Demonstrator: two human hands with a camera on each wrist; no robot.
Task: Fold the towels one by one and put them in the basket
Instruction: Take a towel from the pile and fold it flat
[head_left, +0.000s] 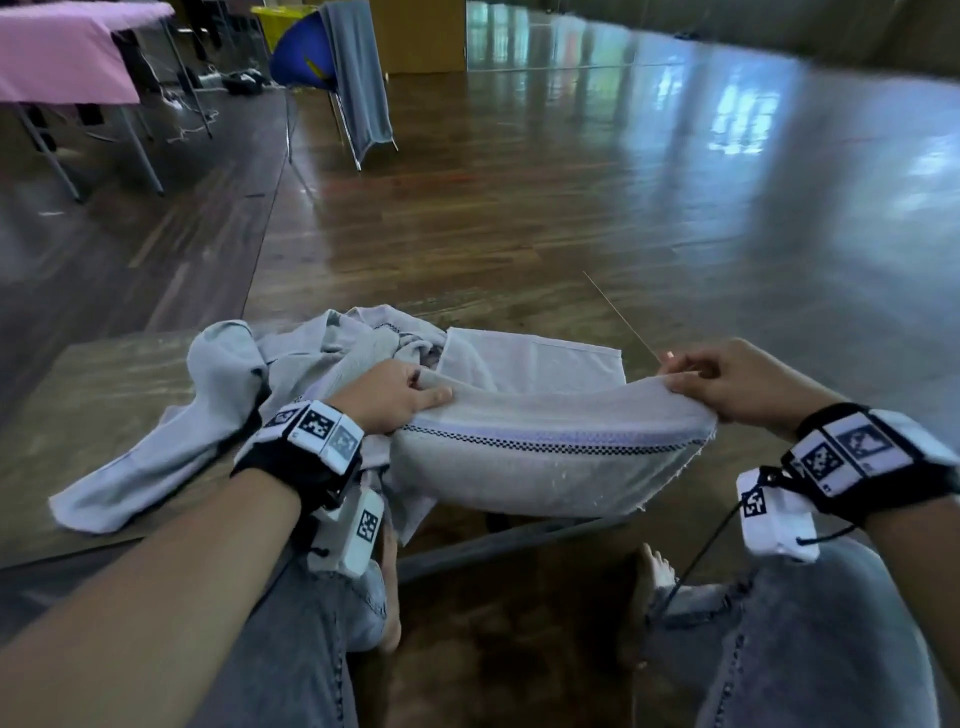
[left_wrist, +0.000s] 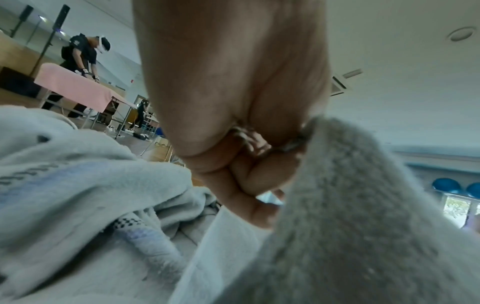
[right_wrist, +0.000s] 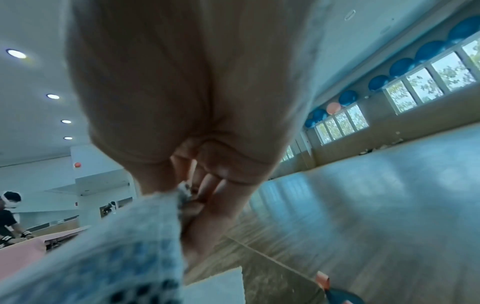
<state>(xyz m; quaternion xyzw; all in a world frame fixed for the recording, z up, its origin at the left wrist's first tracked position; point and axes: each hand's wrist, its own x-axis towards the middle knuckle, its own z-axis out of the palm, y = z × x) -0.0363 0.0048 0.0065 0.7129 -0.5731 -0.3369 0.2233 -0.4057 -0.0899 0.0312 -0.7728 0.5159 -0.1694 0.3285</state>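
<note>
A grey towel (head_left: 550, 447) with a checked and lilac band hangs stretched between my two hands over the table's near edge. My left hand (head_left: 400, 395) pinches its left top corner, and the left wrist view shows curled fingers (left_wrist: 249, 176) gripping the grey cloth (left_wrist: 350, 216). My right hand (head_left: 727, 382) pinches the right top corner; the right wrist view shows the checked edge (right_wrist: 145, 246) caught under the fingers. A flat folded white towel (head_left: 535, 358) lies just behind. A heap of crumpled grey towels (head_left: 249, 374) lies to the left. No basket shows.
The low table (head_left: 88, 405) carries the towels, its front edge over my knees. Beyond lies shiny wooden floor (head_left: 571, 182). A pink-covered table (head_left: 62, 57) and a blue chair (head_left: 306, 57) draped with a grey towel stand far left. Another person (left_wrist: 83, 53) works at the pink table.
</note>
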